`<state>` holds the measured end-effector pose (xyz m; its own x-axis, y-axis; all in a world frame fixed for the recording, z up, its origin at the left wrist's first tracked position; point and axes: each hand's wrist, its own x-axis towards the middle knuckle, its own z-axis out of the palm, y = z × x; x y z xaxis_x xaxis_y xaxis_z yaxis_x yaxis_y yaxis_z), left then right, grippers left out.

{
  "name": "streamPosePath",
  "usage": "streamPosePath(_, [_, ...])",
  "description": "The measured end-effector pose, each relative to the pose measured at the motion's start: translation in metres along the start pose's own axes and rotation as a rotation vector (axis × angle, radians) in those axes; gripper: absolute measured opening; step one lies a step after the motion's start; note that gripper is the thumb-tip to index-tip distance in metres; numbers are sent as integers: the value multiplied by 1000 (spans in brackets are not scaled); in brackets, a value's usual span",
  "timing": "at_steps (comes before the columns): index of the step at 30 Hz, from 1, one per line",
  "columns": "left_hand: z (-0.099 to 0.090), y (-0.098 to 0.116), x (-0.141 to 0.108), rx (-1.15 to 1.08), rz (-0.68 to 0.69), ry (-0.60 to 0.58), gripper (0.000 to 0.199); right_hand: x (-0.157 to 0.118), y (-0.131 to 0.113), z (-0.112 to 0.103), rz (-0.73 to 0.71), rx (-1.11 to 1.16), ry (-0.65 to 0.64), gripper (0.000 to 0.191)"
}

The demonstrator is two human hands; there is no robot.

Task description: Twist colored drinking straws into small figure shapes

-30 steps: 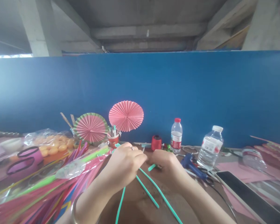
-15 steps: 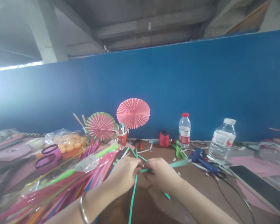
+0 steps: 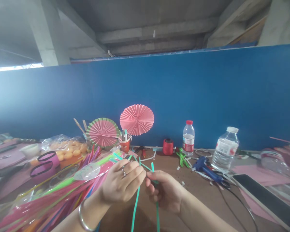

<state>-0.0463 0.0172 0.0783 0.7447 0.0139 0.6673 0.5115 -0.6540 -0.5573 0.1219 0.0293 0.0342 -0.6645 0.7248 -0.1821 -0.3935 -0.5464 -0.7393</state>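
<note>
My left hand, with a ring and a bangle, is closed in a pinch near the middle of the table. A teal pipe cleaner sticks out behind its knuckles. My right hand pinches with thumb and forefinger right against the left fingertips. Its fingers are curled about another teal pipe cleaner that runs from above the hand down to the bottom edge. Between the hands a long teal pipe cleaner lies on the brown table. What the fingertips pinch where they meet is hidden.
A plastic-wrapped bundle of coloured pipe cleaners lies left. Behind stand pink paper fans, a pen cup and a red thread spool. To the right are water bottles, a blue glue gun with its cord, and a phone.
My left hand has turned, showing its back, and shifted slightly left. My right hand has rolled palm inward. The pipe cleaner that stretched sideways through the hands now stands more upright by my right hand.
</note>
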Motion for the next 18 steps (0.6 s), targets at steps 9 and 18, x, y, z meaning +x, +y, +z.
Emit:
streamPosePath(9, [15,2,4,-424,-486,-318,23,-3,-16,-11,-779,-1173,202,19])
streamPosePath(18, [27,-4,-9,-1102,-1074,-859,12,-5,-9,-19,-1091,-2206,-89,21])
